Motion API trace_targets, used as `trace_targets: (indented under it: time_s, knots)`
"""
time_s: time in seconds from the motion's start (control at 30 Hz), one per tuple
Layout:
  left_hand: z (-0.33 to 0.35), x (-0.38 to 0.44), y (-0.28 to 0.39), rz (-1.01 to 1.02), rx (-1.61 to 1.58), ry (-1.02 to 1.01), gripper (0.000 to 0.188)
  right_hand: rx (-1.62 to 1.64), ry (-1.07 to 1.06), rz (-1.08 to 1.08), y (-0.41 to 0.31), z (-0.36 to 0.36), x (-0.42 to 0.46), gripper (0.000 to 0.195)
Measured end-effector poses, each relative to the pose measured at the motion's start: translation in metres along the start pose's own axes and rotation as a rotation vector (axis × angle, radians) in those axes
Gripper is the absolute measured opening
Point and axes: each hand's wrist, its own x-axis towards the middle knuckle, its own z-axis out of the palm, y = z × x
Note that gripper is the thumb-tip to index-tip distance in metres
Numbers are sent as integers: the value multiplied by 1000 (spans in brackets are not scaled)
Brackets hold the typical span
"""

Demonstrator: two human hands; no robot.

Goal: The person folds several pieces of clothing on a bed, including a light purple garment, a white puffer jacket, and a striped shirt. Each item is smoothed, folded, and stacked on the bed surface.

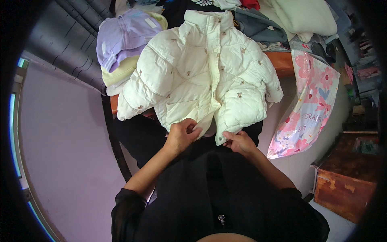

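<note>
A cream padded jacket (pixel 193 60) with small brown bear motifs lies front up before me, collar away from me and hem over my lap. My left hand (pixel 182 133) pinches the lower corner of its left-hand front edge. On the other side of the opening, my right hand (pixel 239 141) grips the hem corner beside a round metal snap (pixel 220 139). The front placket is closed higher up, while the two panels spread apart near the hem. Both sleeves rest out to the sides.
Left of the jacket, a lilac garment (pixel 127 33) sits on a pale yellow one (pixel 121 71). Dark grey cloth (pixel 260 25) and a white fluffy item (pixel 305 15) lie at the back right. A flowered plastic storage bag (pixel 311 103) hangs at right, above a worn wooden cabinet (pixel 344 187).
</note>
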Motion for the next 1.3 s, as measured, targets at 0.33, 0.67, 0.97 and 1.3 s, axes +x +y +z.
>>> trace_targets:
  time_s: [0.33, 0.67, 0.97, 1.3]
  knots:
    - [27, -4, -2, 332, 13, 71, 13, -265, 172, -39, -4, 23, 0, 30]
    - [51, 24, -18, 65, 703, -326, 59, -503, 185, -151, -9, 12, -19, 26]
    - [44, 26, -39, 340, 600, -232, 28, -438, 80, -165, -10, 7, -15, 21]
    - [-1, -22, 9, 381, -20, 261, 18, -517, 108, -177, -23, 51, -22, 23]
